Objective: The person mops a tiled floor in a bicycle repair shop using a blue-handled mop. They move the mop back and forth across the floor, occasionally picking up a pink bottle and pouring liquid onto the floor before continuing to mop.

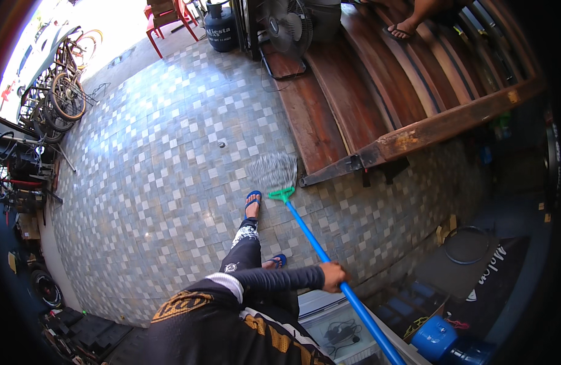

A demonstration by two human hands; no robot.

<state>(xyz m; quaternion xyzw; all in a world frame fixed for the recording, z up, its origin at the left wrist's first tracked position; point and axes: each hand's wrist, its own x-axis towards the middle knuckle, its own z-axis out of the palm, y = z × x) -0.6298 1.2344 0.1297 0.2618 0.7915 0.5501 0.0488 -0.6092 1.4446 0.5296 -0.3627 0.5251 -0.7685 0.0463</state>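
Note:
My left hand (pixel 334 277) is closed round the blue handle of a mop (pixel 311 234), its dark-sleeved arm reaching across my body from the left. Below the hand the handle slants forward to a green clamp (pixel 281 194). The grey-white strands of the mop head (pixel 273 170) lie on the tiled floor (pixel 165 164), close to the lower corner of the wooden stairs (pixel 323 140). Past my left hand, the handle's upper part runs out through the bottom edge. My right hand is outside the picture.
My feet in blue flip-flops (pixel 253 201) stand just behind the mop head. A fan (pixel 287 30) sits by the stairs, where another person's foot (pixel 403 29) rests. Bicycles (pixel 64 97) line the far left; a gas cylinder (pixel 220 27) and red chair (pixel 165 21) stand beyond.

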